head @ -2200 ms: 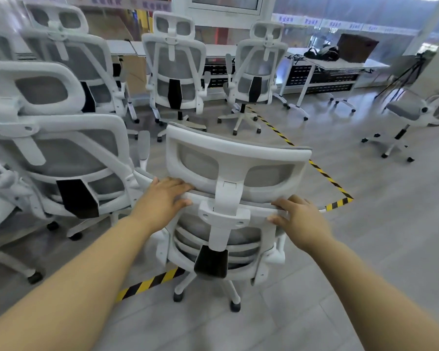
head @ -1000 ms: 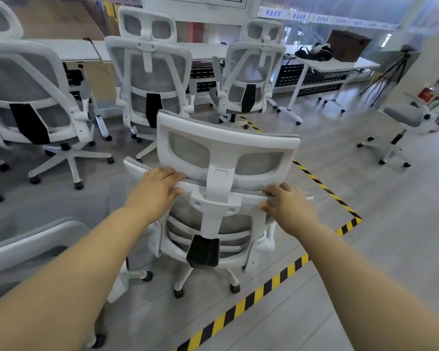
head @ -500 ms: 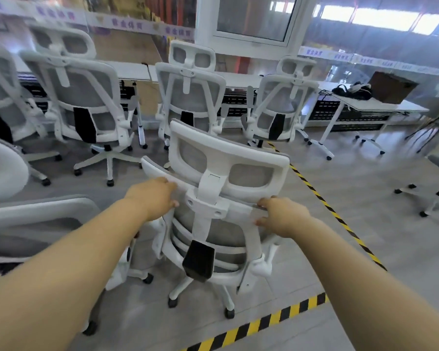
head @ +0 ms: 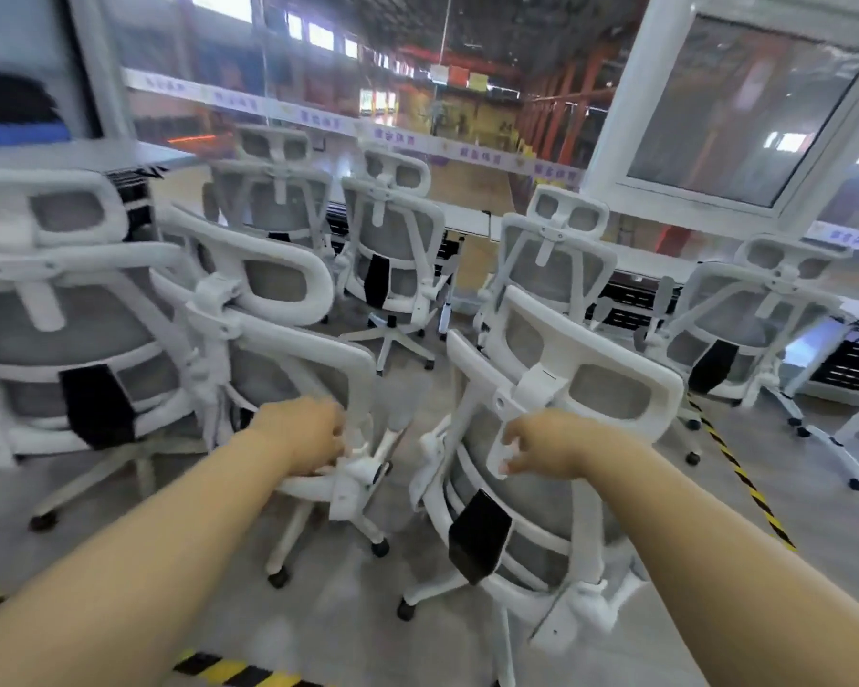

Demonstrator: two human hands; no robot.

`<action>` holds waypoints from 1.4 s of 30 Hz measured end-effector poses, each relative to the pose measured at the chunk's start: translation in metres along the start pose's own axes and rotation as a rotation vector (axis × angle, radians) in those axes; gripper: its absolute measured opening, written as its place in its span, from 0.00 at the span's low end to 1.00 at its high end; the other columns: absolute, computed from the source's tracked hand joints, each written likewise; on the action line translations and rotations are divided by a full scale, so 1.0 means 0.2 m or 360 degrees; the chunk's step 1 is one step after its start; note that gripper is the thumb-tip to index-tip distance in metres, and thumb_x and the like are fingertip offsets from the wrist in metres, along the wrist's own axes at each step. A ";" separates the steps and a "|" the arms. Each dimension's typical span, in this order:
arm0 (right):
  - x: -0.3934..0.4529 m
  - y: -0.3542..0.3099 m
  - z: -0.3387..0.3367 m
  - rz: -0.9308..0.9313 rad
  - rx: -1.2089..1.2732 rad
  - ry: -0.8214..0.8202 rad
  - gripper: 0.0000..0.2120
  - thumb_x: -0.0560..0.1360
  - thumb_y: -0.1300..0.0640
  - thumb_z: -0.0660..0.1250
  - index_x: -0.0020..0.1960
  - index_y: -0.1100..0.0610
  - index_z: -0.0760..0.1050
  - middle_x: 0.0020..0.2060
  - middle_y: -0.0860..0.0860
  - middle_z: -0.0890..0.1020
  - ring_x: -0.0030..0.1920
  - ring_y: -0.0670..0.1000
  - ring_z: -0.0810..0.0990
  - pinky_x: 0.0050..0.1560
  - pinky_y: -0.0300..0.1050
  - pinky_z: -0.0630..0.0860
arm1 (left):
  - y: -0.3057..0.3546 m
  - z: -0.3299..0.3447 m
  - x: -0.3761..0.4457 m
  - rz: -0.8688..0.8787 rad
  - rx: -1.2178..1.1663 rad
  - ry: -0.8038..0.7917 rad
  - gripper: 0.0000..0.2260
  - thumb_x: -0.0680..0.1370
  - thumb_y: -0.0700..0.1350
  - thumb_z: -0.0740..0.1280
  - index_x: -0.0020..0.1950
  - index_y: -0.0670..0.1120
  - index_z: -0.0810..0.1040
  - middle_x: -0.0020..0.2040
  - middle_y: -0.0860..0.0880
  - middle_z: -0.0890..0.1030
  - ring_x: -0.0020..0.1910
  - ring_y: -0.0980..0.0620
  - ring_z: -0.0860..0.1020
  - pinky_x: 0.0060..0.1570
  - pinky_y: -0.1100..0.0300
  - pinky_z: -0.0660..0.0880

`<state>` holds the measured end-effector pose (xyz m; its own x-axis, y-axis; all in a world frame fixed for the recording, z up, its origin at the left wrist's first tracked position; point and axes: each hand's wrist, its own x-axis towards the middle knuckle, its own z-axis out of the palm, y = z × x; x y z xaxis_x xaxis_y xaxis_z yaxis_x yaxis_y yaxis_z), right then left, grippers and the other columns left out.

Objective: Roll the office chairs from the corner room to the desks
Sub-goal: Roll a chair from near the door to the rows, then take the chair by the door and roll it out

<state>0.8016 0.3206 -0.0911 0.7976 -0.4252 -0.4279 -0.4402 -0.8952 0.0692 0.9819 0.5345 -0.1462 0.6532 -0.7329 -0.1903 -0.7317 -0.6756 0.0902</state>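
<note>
The right hand's (head: 541, 446) fingers (head: 509, 463) curl round the white back frame of the near chair (head: 556, 438), just under its headrest. The left hand's (head: 301, 433) fingers curl against the frame edge of a second chair (head: 269, 349) at its armrest joint; motion blur makes it hard to tell how firmly they close. The two chairs stand side by side with a narrow strip of bare floor (head: 407, 528) between them, their star bases close. Ahead, four more chairs crowd the long white desk (head: 472, 223) under the glass wall, so open room lies mainly right, along the black-and-yellow floor tape (head: 745, 483). Another chair (head: 60, 309) fills the left edge, cut off and smeared. The near chair's base is partly cut off at the bottom. Half a second earlier both hands held the near chair's back; the left hand has since moved across to the second chair, and the view has swung left and up.
</note>
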 end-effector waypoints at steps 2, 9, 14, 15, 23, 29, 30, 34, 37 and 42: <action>-0.01 -0.19 -0.04 -0.0106 -0.0046 0.0030 0.22 0.76 0.43 0.63 0.67 0.51 0.69 0.63 0.51 0.76 0.61 0.54 0.74 0.60 0.49 0.70 | -0.16 -0.01 -0.18 -0.0107 -0.0023 -0.0011 0.12 0.77 0.56 0.61 0.52 0.50 0.77 0.51 0.49 0.78 0.51 0.48 0.76 0.47 0.55 0.73; -0.13 -1.05 -0.05 -0.0479 -0.0140 0.0080 0.23 0.75 0.41 0.63 0.66 0.49 0.69 0.61 0.51 0.75 0.58 0.54 0.74 0.55 0.48 0.72 | -0.79 0.01 -0.99 -0.0526 -0.0043 -0.0026 0.14 0.78 0.58 0.59 0.55 0.50 0.76 0.51 0.49 0.77 0.51 0.47 0.76 0.44 0.56 0.72; -0.28 -1.78 0.04 -0.0780 -0.0217 0.0086 0.22 0.75 0.41 0.63 0.64 0.52 0.72 0.58 0.51 0.77 0.55 0.54 0.76 0.55 0.49 0.74 | -1.21 0.05 -1.69 -0.0881 -0.0018 -0.0033 0.15 0.79 0.57 0.58 0.59 0.50 0.75 0.55 0.49 0.77 0.51 0.48 0.76 0.39 0.58 0.70; -0.32 -1.93 0.06 -0.0862 -0.0265 0.0082 0.22 0.76 0.41 0.62 0.63 0.53 0.72 0.58 0.51 0.77 0.56 0.54 0.75 0.54 0.48 0.73 | -1.30 0.07 -1.83 -0.0966 -0.0017 -0.0016 0.15 0.78 0.57 0.58 0.59 0.51 0.75 0.56 0.49 0.77 0.52 0.47 0.76 0.41 0.57 0.71; -0.55 -3.06 0.14 -0.1423 -0.0478 0.0091 0.22 0.76 0.42 0.63 0.66 0.50 0.69 0.59 0.50 0.77 0.57 0.53 0.76 0.52 0.46 0.72 | -1.85 0.19 -2.79 -0.1561 -0.0104 0.0054 0.14 0.77 0.57 0.61 0.60 0.55 0.74 0.61 0.49 0.76 0.60 0.46 0.74 0.55 0.55 0.71; -0.69 -3.86 0.14 -0.1729 -0.0605 0.0123 0.23 0.75 0.42 0.64 0.67 0.48 0.68 0.62 0.50 0.75 0.61 0.54 0.73 0.60 0.50 0.71 | -2.21 0.24 -3.29 -0.1934 -0.0209 0.0070 0.14 0.76 0.57 0.61 0.59 0.55 0.75 0.61 0.49 0.77 0.59 0.46 0.75 0.57 0.53 0.72; -0.70 -4.00 0.14 -0.1784 -0.0618 0.0128 0.23 0.74 0.42 0.64 0.67 0.47 0.68 0.62 0.50 0.75 0.60 0.55 0.73 0.59 0.50 0.71 | -2.28 0.24 -3.36 -0.1983 -0.0209 0.0071 0.14 0.77 0.57 0.61 0.59 0.55 0.75 0.60 0.50 0.77 0.59 0.47 0.75 0.55 0.54 0.72; -0.76 -4.51 0.13 -0.1987 -0.0707 0.0148 0.25 0.75 0.41 0.64 0.68 0.48 0.67 0.61 0.49 0.76 0.60 0.54 0.73 0.58 0.50 0.71 | -2.55 0.24 -3.60 -0.2193 -0.0212 0.0114 0.13 0.77 0.57 0.61 0.59 0.55 0.75 0.59 0.53 0.77 0.58 0.49 0.75 0.51 0.57 0.70; -0.82 -4.88 0.09 -0.2120 -0.0764 0.0175 0.26 0.75 0.41 0.64 0.69 0.48 0.67 0.63 0.50 0.75 0.61 0.55 0.73 0.60 0.52 0.71 | -2.77 0.24 -3.77 -0.2339 -0.0261 0.0153 0.14 0.76 0.58 0.62 0.59 0.56 0.75 0.59 0.52 0.76 0.58 0.48 0.75 0.52 0.56 0.71; -0.93 -5.44 0.05 -0.2317 -0.0882 0.0178 0.26 0.75 0.40 0.63 0.69 0.48 0.66 0.64 0.51 0.74 0.62 0.55 0.72 0.60 0.52 0.71 | -3.09 0.26 -4.03 -0.2518 -0.0352 0.0206 0.16 0.75 0.60 0.63 0.59 0.56 0.74 0.59 0.52 0.77 0.58 0.49 0.74 0.50 0.58 0.69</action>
<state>1.1282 1.3750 -0.0962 0.4225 0.8343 -0.3542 0.8908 -0.4543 -0.0075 0.8982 1.5476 -0.0993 0.7107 0.6881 -0.1462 0.6982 -0.7153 0.0276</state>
